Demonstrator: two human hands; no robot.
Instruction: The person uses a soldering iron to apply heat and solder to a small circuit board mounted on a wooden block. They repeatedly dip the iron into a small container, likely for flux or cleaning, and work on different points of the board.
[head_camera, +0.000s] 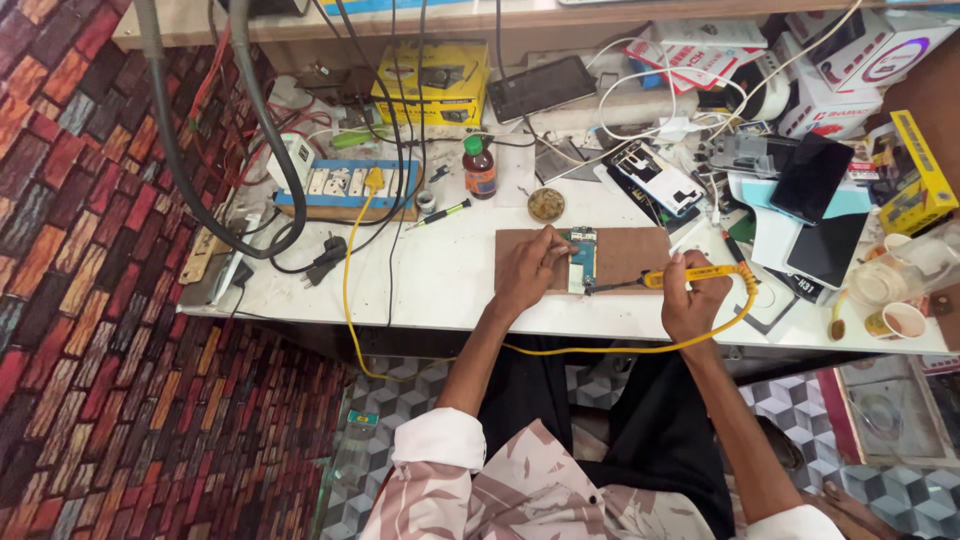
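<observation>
A small circuit board lies on a brown wooden pad on the white worktable. My left hand rests on the pad and pinches the board's left edge. In my right hand is a yellow-handled soldering iron, pointing left, its dark tip touching the board's lower right corner. The iron's yellow cord loops down past the table's front edge.
A small round tin and a brown bottle with a green cap stand behind the pad. A blue power strip is at the left, phones and boxes crowd the right, paper cups sit at the right front corner.
</observation>
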